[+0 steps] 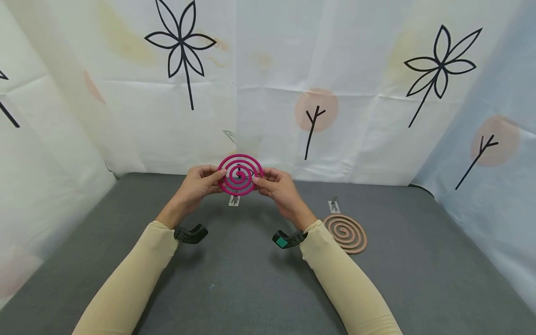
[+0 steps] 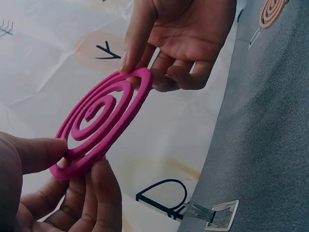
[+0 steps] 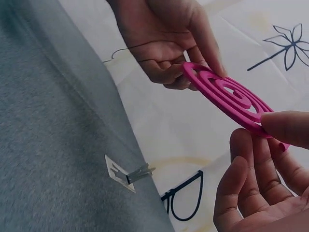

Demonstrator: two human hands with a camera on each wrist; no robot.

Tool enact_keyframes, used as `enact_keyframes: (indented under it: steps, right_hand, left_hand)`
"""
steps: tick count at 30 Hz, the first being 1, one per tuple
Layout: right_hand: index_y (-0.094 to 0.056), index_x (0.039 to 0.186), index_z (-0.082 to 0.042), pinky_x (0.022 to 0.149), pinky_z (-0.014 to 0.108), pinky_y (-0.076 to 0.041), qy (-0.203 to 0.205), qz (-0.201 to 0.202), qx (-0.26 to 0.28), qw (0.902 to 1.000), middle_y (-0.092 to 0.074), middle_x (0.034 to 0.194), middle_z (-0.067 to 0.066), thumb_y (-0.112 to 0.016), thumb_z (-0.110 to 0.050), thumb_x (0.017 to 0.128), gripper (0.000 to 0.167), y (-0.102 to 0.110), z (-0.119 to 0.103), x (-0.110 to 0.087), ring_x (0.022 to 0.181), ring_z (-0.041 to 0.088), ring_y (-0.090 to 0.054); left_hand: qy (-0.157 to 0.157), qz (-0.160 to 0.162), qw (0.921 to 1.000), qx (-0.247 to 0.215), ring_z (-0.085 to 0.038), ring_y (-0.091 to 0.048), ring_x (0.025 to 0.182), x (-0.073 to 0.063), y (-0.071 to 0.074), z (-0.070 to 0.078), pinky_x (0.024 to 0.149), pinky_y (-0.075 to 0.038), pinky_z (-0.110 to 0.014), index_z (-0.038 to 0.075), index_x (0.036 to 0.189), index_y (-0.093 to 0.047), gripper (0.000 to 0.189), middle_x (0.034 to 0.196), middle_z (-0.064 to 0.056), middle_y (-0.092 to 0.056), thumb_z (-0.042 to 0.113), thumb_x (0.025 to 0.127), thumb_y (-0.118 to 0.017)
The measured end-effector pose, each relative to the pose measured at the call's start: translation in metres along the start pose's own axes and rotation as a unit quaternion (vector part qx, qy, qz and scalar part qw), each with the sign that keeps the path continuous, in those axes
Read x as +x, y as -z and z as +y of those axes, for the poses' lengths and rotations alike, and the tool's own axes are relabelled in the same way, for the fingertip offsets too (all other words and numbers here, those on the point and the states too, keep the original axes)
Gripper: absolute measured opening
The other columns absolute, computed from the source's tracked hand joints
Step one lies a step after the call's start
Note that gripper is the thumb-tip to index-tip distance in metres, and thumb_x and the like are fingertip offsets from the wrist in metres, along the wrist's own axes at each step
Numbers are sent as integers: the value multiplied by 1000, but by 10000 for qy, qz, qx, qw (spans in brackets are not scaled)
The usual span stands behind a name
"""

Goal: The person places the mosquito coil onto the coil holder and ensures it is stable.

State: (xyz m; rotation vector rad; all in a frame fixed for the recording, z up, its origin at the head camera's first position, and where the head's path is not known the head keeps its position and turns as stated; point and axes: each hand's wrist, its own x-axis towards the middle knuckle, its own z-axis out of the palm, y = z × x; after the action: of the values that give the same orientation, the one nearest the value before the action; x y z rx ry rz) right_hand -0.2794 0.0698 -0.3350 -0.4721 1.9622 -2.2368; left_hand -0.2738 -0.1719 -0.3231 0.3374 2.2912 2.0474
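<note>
Upright above the table's far part, a pink mosquito coil (image 1: 240, 174) faces the head camera, held by both hands at opposite edges. The left hand (image 1: 197, 185) pinches its left rim, thumb on the near face and fingers behind. On the other side, the right hand (image 1: 279, 190) grips the right rim the same way. The left wrist view shows the coil (image 2: 126, 117) tilted, its spiral turns still joined close together. Just below the coil in the head view, a small metal coil stand (image 1: 234, 201) lies on the table.
A brown mosquito coil (image 1: 344, 232) lies flat beyond the right forearm, with a second metal stand (image 1: 334, 206) behind it. The grey table (image 1: 234, 279) ends at a patterned cloth backdrop (image 1: 268, 116). Dark camera bands (image 1: 190, 234) sit on both wrists.
</note>
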Motion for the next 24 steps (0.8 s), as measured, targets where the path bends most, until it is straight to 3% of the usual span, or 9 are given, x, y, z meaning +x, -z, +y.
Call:
enact_keyframes:
  steps: [7, 12, 24]
  right_hand:
    - [-61, 129, 9, 76, 25, -52, -147, 153, 276, 9994, -69, 100, 4, -67, -9, 99, 35, -7, 4, 12, 85, 15, -67]
    - [-61, 127, 11, 73, 25, -51, -195, 309, 550, 9978, -69, 94, 2, -67, -7, 99, 34, -11, 9, 18, 81, 14, -66]
    - [-66, 120, 6, 72, 29, -50, -506, 550, 534, 9958, -70, 87, 0, -68, -6, 98, 25, -6, 28, 19, 75, 13, -66]
  left_hand:
    - [322, 275, 9983, -403, -13, -66, 89, 4, 1, -4, 92, -57, -32, -11, 135, -54, 44, 112, -8, -62, 20, 105, -60]
    - [536, 391, 9939, -880, -13, -65, 94, 8, 0, -11, 89, -57, -26, -10, 141, -50, 45, 118, -8, -61, 14, 104, -60]
    - [712, 604, 9874, -1277, -10, -66, 92, 11, -4, -29, 85, -56, -21, -13, 141, -49, 49, 108, -2, -66, 10, 102, -64]
